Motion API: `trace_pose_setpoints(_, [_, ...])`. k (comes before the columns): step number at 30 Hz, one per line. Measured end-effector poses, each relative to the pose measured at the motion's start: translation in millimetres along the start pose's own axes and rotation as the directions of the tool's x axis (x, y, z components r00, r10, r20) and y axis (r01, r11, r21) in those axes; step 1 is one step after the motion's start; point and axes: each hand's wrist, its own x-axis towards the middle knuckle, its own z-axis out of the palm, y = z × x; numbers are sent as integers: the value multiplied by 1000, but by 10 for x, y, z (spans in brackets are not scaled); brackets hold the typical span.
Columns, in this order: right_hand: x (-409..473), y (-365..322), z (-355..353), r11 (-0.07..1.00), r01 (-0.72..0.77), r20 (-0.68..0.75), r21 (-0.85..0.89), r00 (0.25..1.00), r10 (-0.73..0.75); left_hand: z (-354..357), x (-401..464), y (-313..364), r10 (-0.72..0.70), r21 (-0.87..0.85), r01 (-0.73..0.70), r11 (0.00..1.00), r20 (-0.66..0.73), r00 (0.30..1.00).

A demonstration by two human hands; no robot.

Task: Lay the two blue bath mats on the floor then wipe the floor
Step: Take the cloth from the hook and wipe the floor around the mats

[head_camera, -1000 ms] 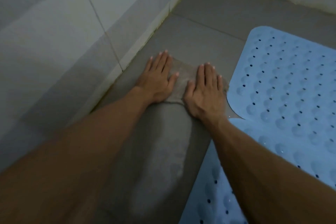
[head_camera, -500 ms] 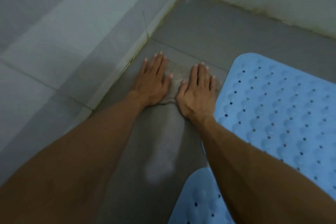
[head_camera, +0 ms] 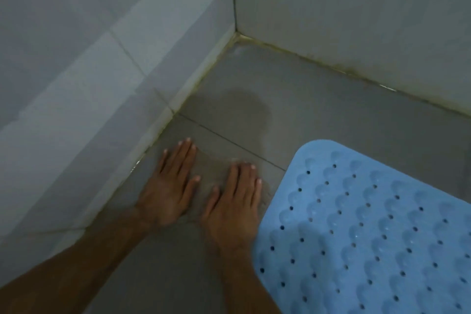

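A grey wiping cloth (head_camera: 204, 173) lies flat on the grey tiled floor (head_camera: 318, 120), close to the left wall. My left hand (head_camera: 169, 186) presses on its left part with straight fingers. My right hand (head_camera: 235, 201) presses flat on its right part. The cloth blends with the floor and is mostly hidden under both hands. One blue bath mat (head_camera: 377, 232), with bumps and small holes, lies flat on the floor just right of my right hand. A second mat is not in view.
Tiled walls (head_camera: 89, 71) meet in a corner at the top centre, with yellowed grout along the floor edge. A darker damp patch (head_camera: 242, 107) marks the floor ahead of the hands.
Both hands have slid back toward me with the cloth, leaving a damp patch ahead. The view has lifted, showing more of the corner; the nearer mat at the bottom has left the frame.
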Motion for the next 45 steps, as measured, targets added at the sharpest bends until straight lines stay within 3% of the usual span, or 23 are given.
trace_pose_setpoints(4, [172,41,3,999,41,14,13,999,-41,-78,243,26,-9,-29,11,1000,57,998])
trace_pose_setpoints(11, [1728,506,-22,999,-9,-122,31,992,13,-177,2015,253,15,-40,-15,999,-20,1000])
trace_pose_setpoints(16, [2538,748,-88,999,-32,-44,-28,999,31,-296,3010,399,70,-46,-71,996,-17,997])
trace_pose_setpoints(20, [2716,689,-54,997,-75,-99,-37,993,71,-288,3247,325,170,52,-166,985,-67,983])
trace_pose_setpoints(23, [2708,722,-11,998,-69,-132,-14,989,67,-273,3239,353,160,25,-158,987,-64,985])
trace_pose_setpoints(28, [2667,915,-110,997,64,-8,-49,998,-64,-161,3171,447,86,50,-83,995,-44,995])
trace_pose_setpoints(32, [2601,1626,-489,992,117,-20,-50,993,-119,-99,3040,1228,-50,-72,45,996,-66,997])
trace_pose_setpoints(36, [2371,2539,-1040,988,109,22,-111,994,-107,-19,2958,2284,-16,-92,4,996,-129,992])
trace_pose_setpoints(45, [1506,4447,-2186,962,154,132,-225,983,-127,86,2502,4528,38,-238,-43,970,-28,999])
